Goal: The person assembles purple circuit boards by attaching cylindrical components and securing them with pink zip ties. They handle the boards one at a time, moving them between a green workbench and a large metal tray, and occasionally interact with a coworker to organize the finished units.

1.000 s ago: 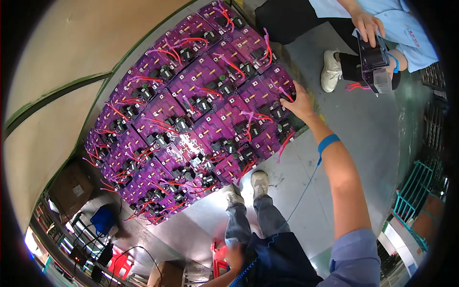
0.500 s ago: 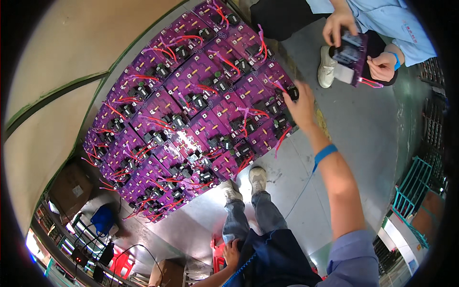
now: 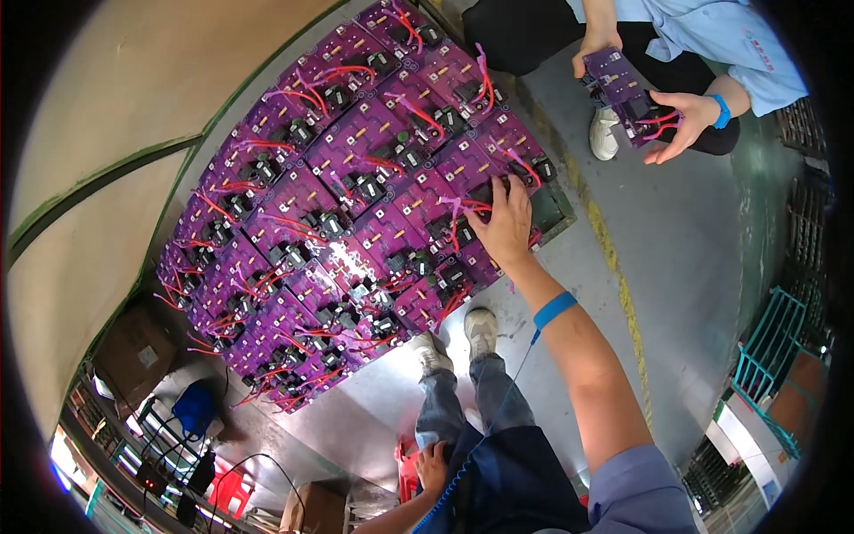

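- Roughly mid-view, the purple boards (image 3: pixel 400 214) lie in close rows on a counter (image 3: pixel 562 212), whose green corner shows at their right end.
- Each carries black parts (image 3: pixel 413 157); red wires (image 3: pixel 424 117) with pink-purple ends rise from many of them, and a bright glare sits on the middle boards.
- My right hand (image 3: pixel 504 222) is over the right end of the boards, fingers curled down by black parts and wires, thumb set apart; whether it grips one, I cannot tell.
- A blue band (image 3: pixel 555 309) rings that wrist, with a thin blue cord running down from it.
- My left hand (image 3: pixel 431 467) lies on my leg, loosely spread and holding nothing that shows.
- Below the boards are my pale shoes (image 3: pixel 481 333) on the grey floor (image 3: pixel 551 392).
- At upper right, a co-worker in a light blue top (image 3: pixel 712 40) holds another board (image 3: pixel 616 82) between both hands, its wires near one palm.
- A yellow line (image 3: pixel 614 258) runs along the floor right of the counter.
- At lower left are a cardboard box (image 3: pixel 133 351), a blue bag (image 3: pixel 192 409) and a red stool (image 3: pixel 231 488).
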The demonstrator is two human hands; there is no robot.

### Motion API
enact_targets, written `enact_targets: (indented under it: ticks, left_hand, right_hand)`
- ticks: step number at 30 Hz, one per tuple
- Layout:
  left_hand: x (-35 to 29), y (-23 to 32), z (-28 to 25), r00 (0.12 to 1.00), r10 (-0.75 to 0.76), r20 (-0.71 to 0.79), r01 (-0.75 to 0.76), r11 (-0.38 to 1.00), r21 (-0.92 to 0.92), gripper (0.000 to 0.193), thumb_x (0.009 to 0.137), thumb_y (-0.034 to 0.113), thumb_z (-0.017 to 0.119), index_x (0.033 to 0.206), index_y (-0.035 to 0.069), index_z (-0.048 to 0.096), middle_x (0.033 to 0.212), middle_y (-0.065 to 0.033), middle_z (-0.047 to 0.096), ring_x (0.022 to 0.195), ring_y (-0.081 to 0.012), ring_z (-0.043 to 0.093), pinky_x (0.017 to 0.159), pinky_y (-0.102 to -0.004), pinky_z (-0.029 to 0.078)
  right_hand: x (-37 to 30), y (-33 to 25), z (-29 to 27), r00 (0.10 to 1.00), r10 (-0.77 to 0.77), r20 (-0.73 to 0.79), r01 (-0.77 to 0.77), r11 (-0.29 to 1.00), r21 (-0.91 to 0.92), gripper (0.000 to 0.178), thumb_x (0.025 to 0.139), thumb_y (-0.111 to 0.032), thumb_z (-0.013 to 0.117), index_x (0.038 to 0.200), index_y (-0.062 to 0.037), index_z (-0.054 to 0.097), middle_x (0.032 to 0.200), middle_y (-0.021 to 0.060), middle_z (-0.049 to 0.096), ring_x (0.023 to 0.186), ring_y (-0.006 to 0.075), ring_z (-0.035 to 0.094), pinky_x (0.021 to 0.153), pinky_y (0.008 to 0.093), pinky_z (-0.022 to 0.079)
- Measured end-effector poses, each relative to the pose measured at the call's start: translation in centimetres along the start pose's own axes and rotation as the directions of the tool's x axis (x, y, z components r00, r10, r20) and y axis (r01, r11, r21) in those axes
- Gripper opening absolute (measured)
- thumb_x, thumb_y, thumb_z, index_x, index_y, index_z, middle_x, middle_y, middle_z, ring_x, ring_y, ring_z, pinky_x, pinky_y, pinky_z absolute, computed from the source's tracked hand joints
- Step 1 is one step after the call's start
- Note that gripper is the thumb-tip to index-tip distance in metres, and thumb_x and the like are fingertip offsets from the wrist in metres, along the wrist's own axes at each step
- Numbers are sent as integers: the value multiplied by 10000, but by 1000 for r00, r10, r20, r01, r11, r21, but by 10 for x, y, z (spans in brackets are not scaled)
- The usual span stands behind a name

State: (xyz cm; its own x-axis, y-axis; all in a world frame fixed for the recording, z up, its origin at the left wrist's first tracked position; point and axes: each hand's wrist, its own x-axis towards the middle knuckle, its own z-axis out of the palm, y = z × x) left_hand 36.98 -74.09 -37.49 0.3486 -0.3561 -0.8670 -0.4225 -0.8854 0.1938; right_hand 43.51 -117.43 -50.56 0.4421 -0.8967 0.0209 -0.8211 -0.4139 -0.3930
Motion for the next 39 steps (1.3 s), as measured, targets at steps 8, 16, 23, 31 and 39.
enact_targets:
  ticks: [8,16,23,31,39]
  left_hand:
    - [1,-12,12,998,33,-60,-32,999,24,292,806,217,477,1093,223,527,1094,-61,507,995,-281,483,845,-415,377]
    - [1,-15,4,999,30,-36,-33,996,-79,338,771,249,533,1107,213,519,1091,-85,500,1016,-297,469,876,-409,363]
    - [4,-23,5,999,50,-9,-50,997,-61,350,764,269,546,1106,211,505,1127,-80,477,1047,-289,448,879,-415,361]
    - [6,-20,2,997,55,-46,-55,998,-3,353,756,305,551,1095,214,513,1126,-88,490,1023,-311,463,870,-423,368]
    - [4,-30,18,997,53,-53,-53,999,-1,367,761,325,540,1105,201,513,1115,-95,497,1014,-317,474,864,-419,375]
  right_hand:
    - [4,3,12,999,14,-35,-17,996,-86,502,570,-224,750,1019,-58,598,1134,178,462,1083,320,415,874,420,336]
    - [2,7,20,990,31,-137,-31,1000,4,442,522,-175,740,922,-29,618,1107,172,488,1039,337,452,853,432,350]
    - [6,10,24,986,50,-157,-38,996,76,393,502,-195,730,834,-8,630,1056,186,484,1001,352,450,877,429,367]
    - [6,6,18,992,38,-123,-19,988,156,425,527,-142,742,900,8,603,1083,197,456,1028,353,439,885,420,374]
    - [5,3,24,981,58,-183,-42,995,89,439,561,-160,743,933,16,591,1120,196,436,1091,349,397,897,427,358]
